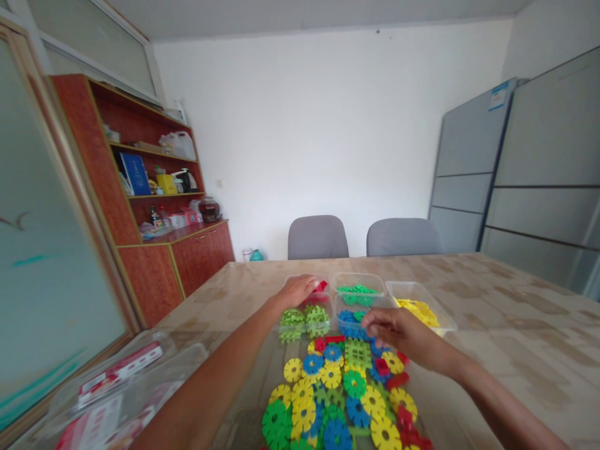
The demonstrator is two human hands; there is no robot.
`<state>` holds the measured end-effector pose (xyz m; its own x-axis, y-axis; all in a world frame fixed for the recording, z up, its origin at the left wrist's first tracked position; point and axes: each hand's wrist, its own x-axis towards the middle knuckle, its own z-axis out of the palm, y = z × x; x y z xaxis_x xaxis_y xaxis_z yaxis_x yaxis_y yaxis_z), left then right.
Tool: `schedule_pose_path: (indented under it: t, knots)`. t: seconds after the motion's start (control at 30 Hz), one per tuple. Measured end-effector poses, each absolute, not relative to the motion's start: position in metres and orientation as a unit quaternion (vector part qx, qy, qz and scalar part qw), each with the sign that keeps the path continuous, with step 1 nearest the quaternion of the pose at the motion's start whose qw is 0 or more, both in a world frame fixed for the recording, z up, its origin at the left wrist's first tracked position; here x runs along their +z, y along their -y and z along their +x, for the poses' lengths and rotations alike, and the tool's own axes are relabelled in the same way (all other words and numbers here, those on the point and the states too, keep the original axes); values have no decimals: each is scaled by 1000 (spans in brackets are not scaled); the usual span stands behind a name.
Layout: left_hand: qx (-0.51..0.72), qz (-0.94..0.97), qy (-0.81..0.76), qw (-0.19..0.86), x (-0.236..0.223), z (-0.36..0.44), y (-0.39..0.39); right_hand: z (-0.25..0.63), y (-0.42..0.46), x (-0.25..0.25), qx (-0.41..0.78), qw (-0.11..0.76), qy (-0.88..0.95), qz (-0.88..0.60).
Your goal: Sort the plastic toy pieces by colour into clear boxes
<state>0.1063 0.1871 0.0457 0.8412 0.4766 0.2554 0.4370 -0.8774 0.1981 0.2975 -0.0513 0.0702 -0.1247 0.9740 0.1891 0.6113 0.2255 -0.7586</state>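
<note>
My left hand point(300, 289) reaches over a clear plastic box at the back left, its fingertips closed at a red plastic building piece point(321, 286). More red lies below it in that box. My right hand point(396, 328) hovers by the box of blue pieces point(347, 326), fingers curled in a pinch. A small green notched piece point(359, 315) shows at its fingertips, over the blue ones. Nearer to me spreads a mixed pile of yellow discs point(331, 375), green discs point(355, 384), blue discs point(337, 434), red pieces point(398, 380) and light green lattice squares point(357, 354).
Other clear boxes hold light green lattice pieces point(304, 320), green pieces point(357, 291) and yellow pieces point(419, 311). Packaging with clear lids point(122, 375) lies at the left. Two grey chairs point(319, 237) stand behind the patterned table point(506, 325). A wooden cabinet point(154, 262) is at the left.
</note>
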Motion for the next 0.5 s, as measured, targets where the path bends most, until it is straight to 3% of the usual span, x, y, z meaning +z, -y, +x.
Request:
schedule_pose_path:
  t: [0.2, 0.5]
  knots:
    - [144, 961, -215, 96, 47, 113, -177, 294, 54, 72, 253, 322, 722, -558]
    - [235, 933, -247, 112, 62, 99, -150, 312, 60, 73, 200, 294, 741, -569]
